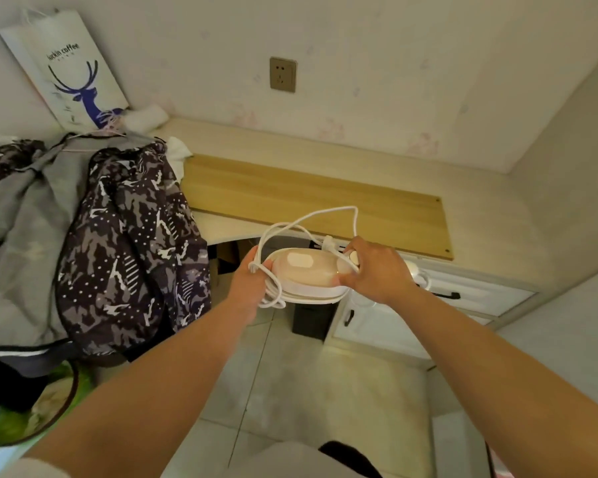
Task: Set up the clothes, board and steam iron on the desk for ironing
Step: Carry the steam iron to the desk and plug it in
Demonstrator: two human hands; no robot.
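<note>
A small pink and white steam iron (304, 272) hangs in the air just in front of the desk's front edge. My left hand (252, 284) grips its left end together with loops of the white cord (292, 225). My right hand (377, 270) grips its right end, thumb by a round knob. A wooden board (311, 196) lies flat on the pale desk (480, 215) beyond the iron. A pile of clothes, a patterned dark jacket (128, 243) over a grey garment (18, 222), covers the desk's left part.
A wall socket (283, 74) sits above the desk. A white paper bag with a blue deer (69, 70) leans on the wall at back left. White drawers with black handles (446, 294) stand under the desk at right. Tiled floor lies below.
</note>
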